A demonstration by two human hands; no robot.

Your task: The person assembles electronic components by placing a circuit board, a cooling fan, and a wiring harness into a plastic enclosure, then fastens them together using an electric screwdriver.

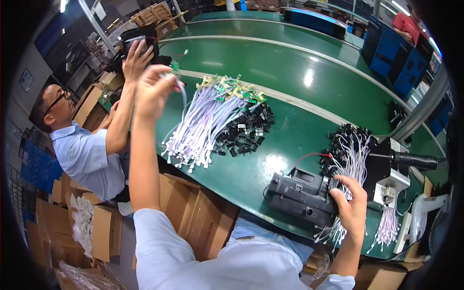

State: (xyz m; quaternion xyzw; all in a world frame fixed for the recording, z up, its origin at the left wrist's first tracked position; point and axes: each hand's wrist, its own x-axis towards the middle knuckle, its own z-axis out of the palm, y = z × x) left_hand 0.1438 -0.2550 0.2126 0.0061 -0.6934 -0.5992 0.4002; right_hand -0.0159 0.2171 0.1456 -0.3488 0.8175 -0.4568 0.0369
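Note:
My left hand (153, 92) is raised at the left, fingers pinched on a small green circuit board (175, 66) with a pale cable (183, 94) hanging from it. To its right lies a fanned bundle of white cables (198, 121), with green and gold boards at the far end and white plugs at the near end. My right hand (352, 203) grips the right end of a black plastic housing (302, 193) at the bench's near edge; its thumb and forefinger are bent against it. A red wire (309, 155) rises from the housing.
Small black plastic parts (244, 133) are heaped by the bundle. Past my right hand are more white-cabled black parts (350, 150) and an electric screwdriver (415, 161) by a metal fixture (389, 188). A co-worker (84, 140) handles a black unit at left. Cardboard boxes (193, 217) stand below the green bench (285, 121).

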